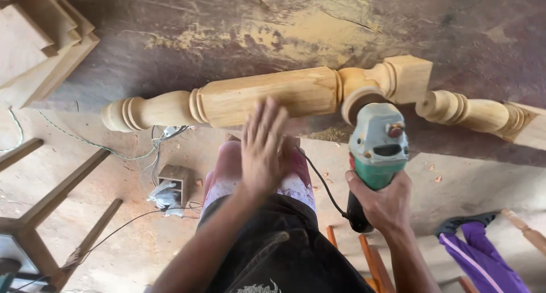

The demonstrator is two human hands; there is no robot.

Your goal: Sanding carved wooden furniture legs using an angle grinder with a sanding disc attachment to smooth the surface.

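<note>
Lying across the worn brown surface, the pale turned wooden spindle meets the green-grey angle grinder, clamped in the right hand; the left hand, fingers apart, hovers blurred just near it.

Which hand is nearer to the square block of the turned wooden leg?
Right. The right hand holds the grinder just below the square block; the left hand lies farther left, by the leg's cylinder.
</note>
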